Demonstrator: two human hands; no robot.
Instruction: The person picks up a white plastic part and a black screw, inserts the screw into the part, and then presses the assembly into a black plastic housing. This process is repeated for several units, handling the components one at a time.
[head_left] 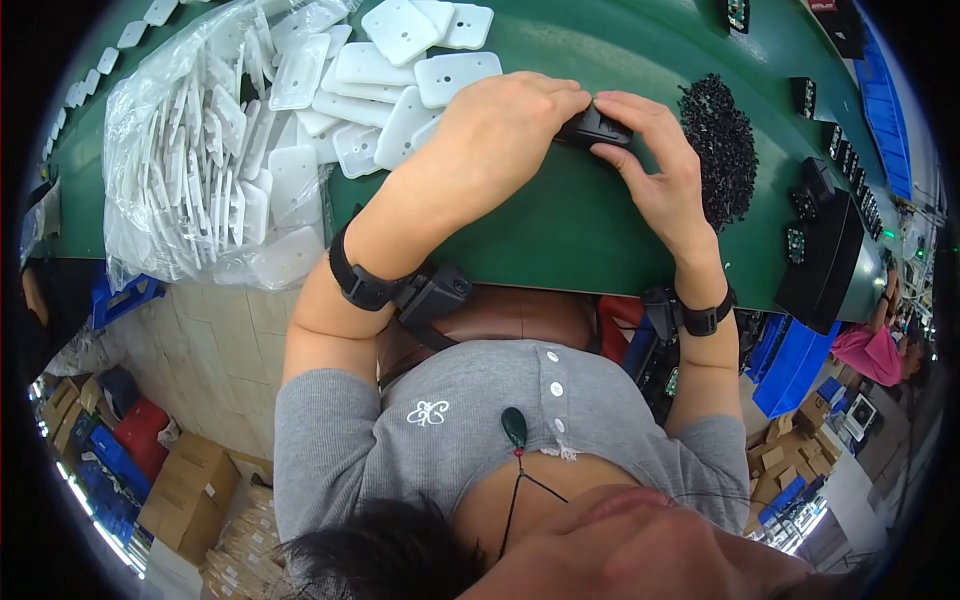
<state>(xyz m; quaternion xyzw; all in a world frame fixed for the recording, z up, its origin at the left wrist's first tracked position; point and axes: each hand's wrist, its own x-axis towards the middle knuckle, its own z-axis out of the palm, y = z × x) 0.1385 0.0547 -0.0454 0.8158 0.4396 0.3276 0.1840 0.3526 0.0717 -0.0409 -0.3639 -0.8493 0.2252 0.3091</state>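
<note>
A small black plastic case (603, 127) is held at the far side of the green table, between my two hands. My left hand (520, 115) reaches over from the left with its fingers bent against the case's left end. On the other side, my right hand (655, 150) pinches the case, the fingers along its far edge and the thumb on its near edge. The inside of the case cannot be made out. Right beside my right hand lies a heap of tiny black parts (722, 150). White plastic plates (400, 75) lie in a loose pile beyond my left forearm.
A clear plastic bag (150, 200) full of white plates fills the table's left part. Small circuit boards (796, 245) and a black box (830, 265) line the right side. Blue bins (790, 365) stand below the right edge. A person in pink (868, 352) is farther right.
</note>
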